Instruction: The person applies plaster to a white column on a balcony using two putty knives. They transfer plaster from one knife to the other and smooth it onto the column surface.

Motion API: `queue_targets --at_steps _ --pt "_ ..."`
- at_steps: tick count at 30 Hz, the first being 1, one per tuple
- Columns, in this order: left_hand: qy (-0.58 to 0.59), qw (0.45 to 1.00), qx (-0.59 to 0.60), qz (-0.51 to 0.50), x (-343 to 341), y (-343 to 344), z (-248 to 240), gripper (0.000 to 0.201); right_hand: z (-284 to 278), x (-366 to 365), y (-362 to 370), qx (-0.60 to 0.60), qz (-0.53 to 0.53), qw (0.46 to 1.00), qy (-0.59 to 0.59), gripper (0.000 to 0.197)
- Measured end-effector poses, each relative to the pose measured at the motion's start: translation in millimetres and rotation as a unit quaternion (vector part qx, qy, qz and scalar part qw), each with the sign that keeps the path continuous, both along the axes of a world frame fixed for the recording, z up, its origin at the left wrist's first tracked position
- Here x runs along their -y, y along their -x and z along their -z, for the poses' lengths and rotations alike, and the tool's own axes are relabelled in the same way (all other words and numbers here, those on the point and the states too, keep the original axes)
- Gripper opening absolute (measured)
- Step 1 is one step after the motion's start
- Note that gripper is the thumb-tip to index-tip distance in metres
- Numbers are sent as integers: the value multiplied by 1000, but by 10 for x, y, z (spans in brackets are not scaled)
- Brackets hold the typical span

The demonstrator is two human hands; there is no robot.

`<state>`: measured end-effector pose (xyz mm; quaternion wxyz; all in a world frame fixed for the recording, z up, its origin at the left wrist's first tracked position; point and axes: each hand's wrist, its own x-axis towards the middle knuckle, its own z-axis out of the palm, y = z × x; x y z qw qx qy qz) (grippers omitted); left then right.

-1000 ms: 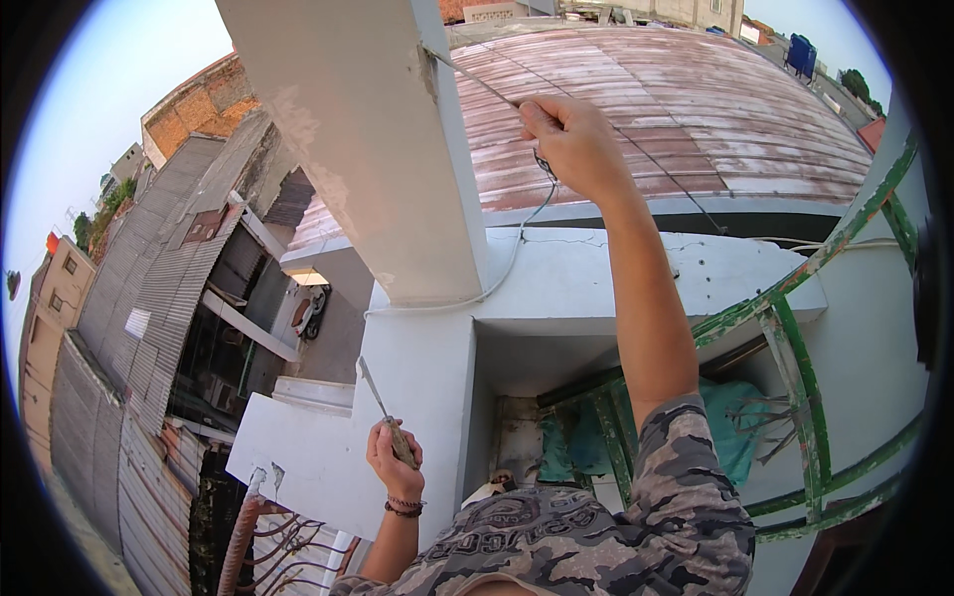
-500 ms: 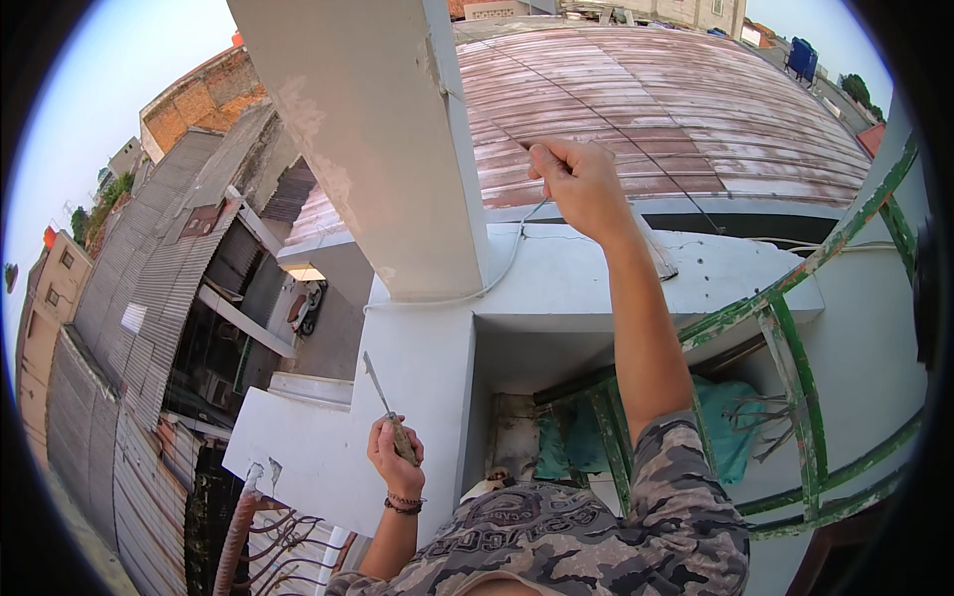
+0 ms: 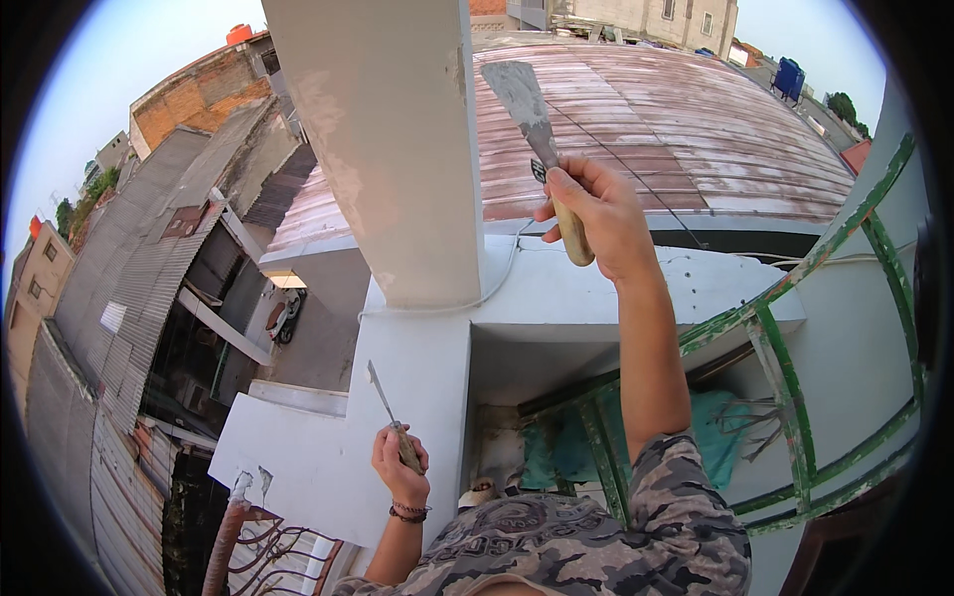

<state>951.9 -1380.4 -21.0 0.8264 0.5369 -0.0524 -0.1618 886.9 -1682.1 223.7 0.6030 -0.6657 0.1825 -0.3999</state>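
Raised beside the upper right side of a white square pillar (image 3: 393, 159), my right hand (image 3: 614, 214) grips a putty knife (image 3: 537, 124). Its wooden handle slants down through my fingers, and grey-white paste coats the broad blade, which points up and left, its flat face showing. Lower and to the left, my left hand (image 3: 399, 469) is closed round the handle of a second scraper (image 3: 406, 449). That one shows almost edge-on, with a thin blade tilted up and left. Patches of filler and a chipped spot mark the pillar. Whether the raised blade touches the pillar I cannot tell.
A white ledge (image 3: 417, 372) surrounds the pillar's foot, where a thin cable (image 3: 477, 301) runs. To the right curves a worn green metal frame (image 3: 780, 382), with teal cloth (image 3: 715, 427) behind it. Rusty roof sheeting (image 3: 676, 129) stretches beyond; a lane with a motorbike (image 3: 285, 316) lies far below left.
My right hand has turned and dropped slightly to the right, so the putty knife's broad face now shows. My left hand and its scraper have barely moved; the view has shifted a little.
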Motion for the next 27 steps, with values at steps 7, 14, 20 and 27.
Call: queue_targets --at_steps 7,14,20,27 --pt "15 999 -18 28 -20 -2 76 32 -332 -480 -410 1 28 999 36 25" --pt "10 998 -22 50 -125 -24 157 32 -447 -679 -697 -10 92 995 40 25" --pt "6 998 -17 61 -187 -52 167 32 -433 -736 -715 6 105 994 14 25" --pt "13 998 -18 61 -207 -65 169 31 -301 -743 -724 3 119 993 14 24"
